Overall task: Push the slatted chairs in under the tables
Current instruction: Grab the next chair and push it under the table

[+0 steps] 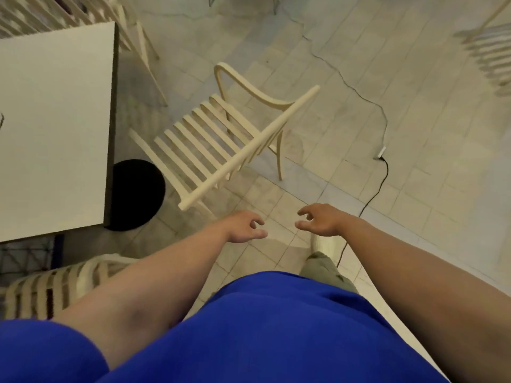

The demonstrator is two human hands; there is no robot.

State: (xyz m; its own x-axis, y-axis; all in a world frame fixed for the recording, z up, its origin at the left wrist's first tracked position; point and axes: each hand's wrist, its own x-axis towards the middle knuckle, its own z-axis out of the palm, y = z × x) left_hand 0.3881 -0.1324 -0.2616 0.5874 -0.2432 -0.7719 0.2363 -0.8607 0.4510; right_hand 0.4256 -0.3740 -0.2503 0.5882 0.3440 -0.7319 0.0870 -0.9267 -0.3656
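Observation:
A cream slatted chair (210, 142) stands out on the tiled floor, turned at an angle, its seat facing the white square table (55, 128) at the left and its top rail nearest me. My left hand (246, 226) and my right hand (320, 219) hover side by side just short of that rail, fingers loosely curled and apart, holding nothing. Neither hand touches the chair. The table's round black base (138, 194) shows beneath its near right corner.
Another slatted chair (55, 286) sits at the lower left beside the table, one more (119, 20) stands at the table's far side, and a blurred one (492, 53) at the top right. A black cable (378, 186) runs across the floor right of my hands.

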